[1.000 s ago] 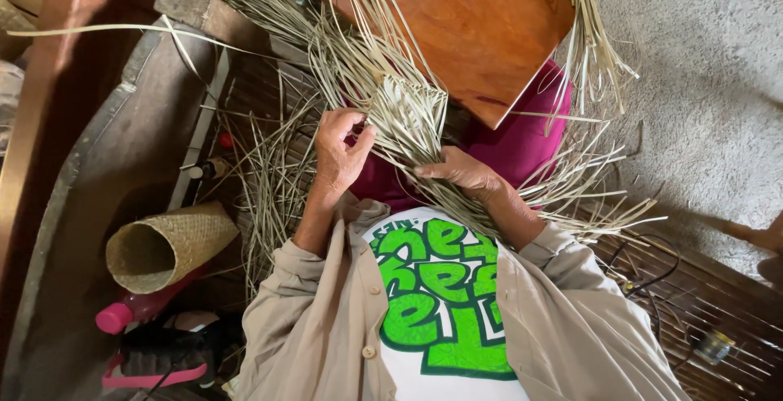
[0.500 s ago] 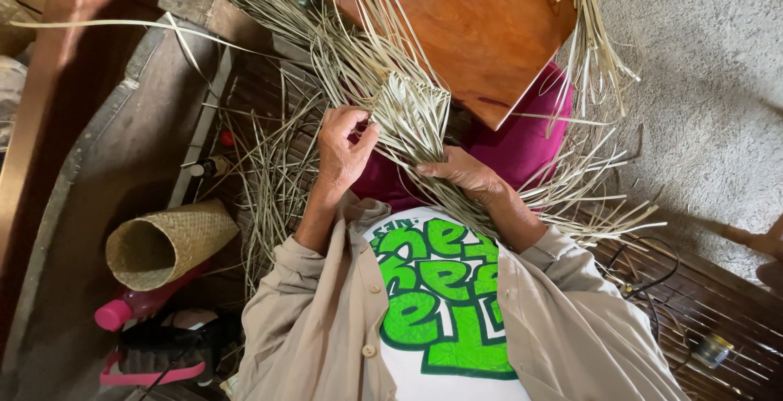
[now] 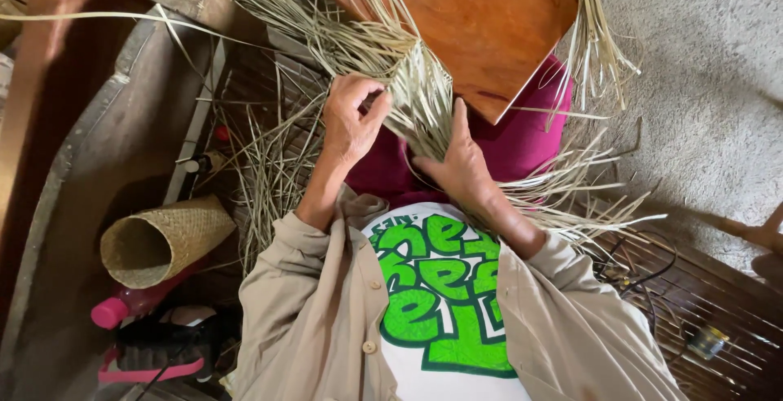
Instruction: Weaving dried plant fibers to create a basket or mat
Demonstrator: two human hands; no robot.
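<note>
Wooden board (image 3: 489, 26) above my lap; my left hand (image 3: 351, 119) pinches straw strips (image 3: 408, 75) at its near corner; right hand (image 3: 461, 160) lies flat, fingers together, beneath them.

The left hand (image 3: 352, 119) has curled tighter, fingertips now pinching strips at the woven straw piece (image 3: 412, 83); the right hand (image 3: 458, 160) has stretched its index finger toward twelve o'clock.

A pink-capped bottle (image 3: 122, 307) lies beside the woven cone basket (image 3: 163, 240), lower left.
</note>
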